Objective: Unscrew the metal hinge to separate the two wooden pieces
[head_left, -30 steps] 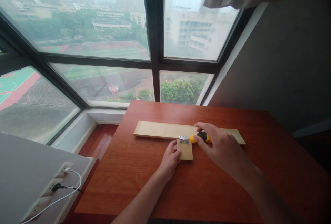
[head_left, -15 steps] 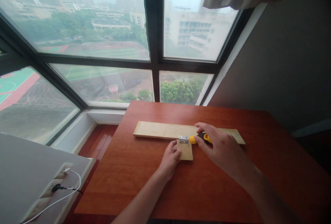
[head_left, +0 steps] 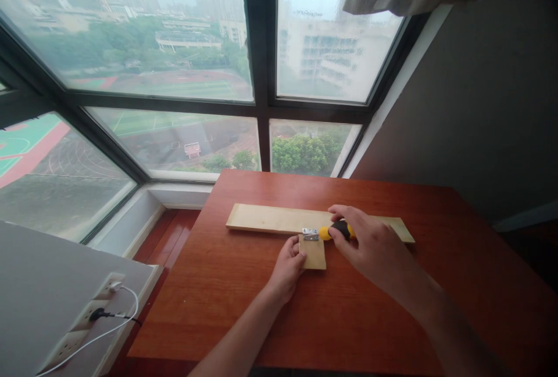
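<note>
A long pale wooden board (head_left: 270, 218) lies across the red-brown table (head_left: 349, 313). A small square wooden piece (head_left: 314, 256) sits against its near edge, joined by a small silver hinge (head_left: 310, 234). My left hand (head_left: 288, 266) presses on the small piece's left edge. My right hand (head_left: 370, 246) grips a yellow-and-black screwdriver (head_left: 332, 231) whose tip points left at the hinge. Most of the handle is hidden under my fingers.
Large windows (head_left: 174, 75) rise behind the table, looking down on a sports field. A grey wall (head_left: 479, 104) stands at the right. At lower left a power strip (head_left: 87, 319) with a white cable sits on a grey surface. A wooden floor gap (head_left: 165, 232) lies left of the table.
Almost nothing has moved. My right hand has shifted only slightly around the screwdriver handle while the left stays on the small piece.
</note>
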Motion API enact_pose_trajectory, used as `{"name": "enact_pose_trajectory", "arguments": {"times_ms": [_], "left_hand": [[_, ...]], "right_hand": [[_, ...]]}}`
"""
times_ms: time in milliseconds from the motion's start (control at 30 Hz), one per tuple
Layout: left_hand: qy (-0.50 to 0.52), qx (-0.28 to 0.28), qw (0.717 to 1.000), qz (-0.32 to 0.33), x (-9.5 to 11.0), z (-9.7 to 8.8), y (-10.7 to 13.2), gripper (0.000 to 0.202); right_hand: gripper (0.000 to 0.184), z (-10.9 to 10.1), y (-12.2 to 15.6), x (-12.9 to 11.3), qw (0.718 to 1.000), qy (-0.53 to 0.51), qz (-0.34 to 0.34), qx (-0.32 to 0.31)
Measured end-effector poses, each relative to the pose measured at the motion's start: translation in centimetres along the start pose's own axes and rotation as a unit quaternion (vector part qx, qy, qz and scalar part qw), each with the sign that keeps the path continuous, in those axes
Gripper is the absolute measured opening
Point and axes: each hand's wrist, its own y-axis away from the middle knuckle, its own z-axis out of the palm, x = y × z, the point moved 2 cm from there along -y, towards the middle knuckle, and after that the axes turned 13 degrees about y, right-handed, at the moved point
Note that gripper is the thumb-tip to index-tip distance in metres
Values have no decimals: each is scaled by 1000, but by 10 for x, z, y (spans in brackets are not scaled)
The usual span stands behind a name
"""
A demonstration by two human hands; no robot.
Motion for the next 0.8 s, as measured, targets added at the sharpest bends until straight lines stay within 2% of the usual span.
{"name": "enact_pose_trajectory", "arguments": {"times_ms": [133,200,433,600,667,800], "left_hand": [[2,0,1000,4,0,2,1,51],[3,-3,1000,4,0,2,1,51],[-1,-2,1000,1,-1,1,0,52],[5,-10,1000,4,-1,0,-1,51],[7,-9,1000,4,-2,0,-1,51],[-3,-4,1000,1,-2,-1,-1,54]], "right_hand": [[36,-10,-4,-10,998,-13,-61,-5],[34,-12,-7,-14,997,-7,-83,-4],[19,-5,-17,-17,997,49,-51,-16],[36,-12,-16,-21,996,16,-84,-2],[33,-13,-16,-21,996,21,-85,-1],[26,-7,-18,-16,998,49,-46,-11]]}}
